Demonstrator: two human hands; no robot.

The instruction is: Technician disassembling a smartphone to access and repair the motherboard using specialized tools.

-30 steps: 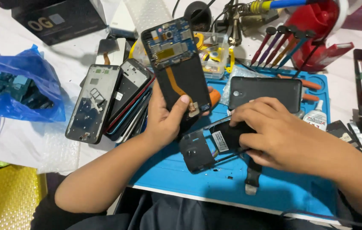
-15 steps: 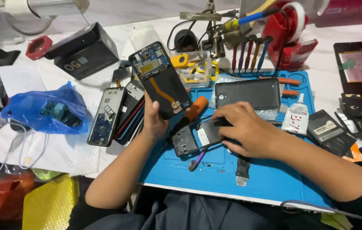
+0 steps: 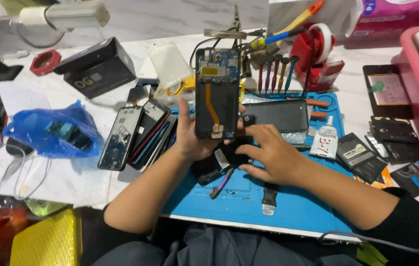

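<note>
Two bare hands work over a blue repair mat [image 3: 288, 207] strewn with phone parts. Seen from the head camera, the left hand [image 3: 192, 140] holds an opened phone chassis [image 3: 217, 93] upright by its lower edges, thumb on one side and fingers wrapped behind. It is a dark slab with a blue circuit board at the top and an orange ribbon cable running down its middle. Just below, the right hand [image 3: 273, 155] presses half-closed fingers onto a small black part [image 3: 231, 155] lying on the mat; whether it grips that piece cannot be told. The chassis looks light and stiff but fragile, best held by its rim, clear of cable and board. Left of the left hand lies a stack of phones [image 3: 140, 133]; beyond the right hand stand screwdrivers [image 3: 276, 69] and a glue tube [image 3: 323, 140].
</note>
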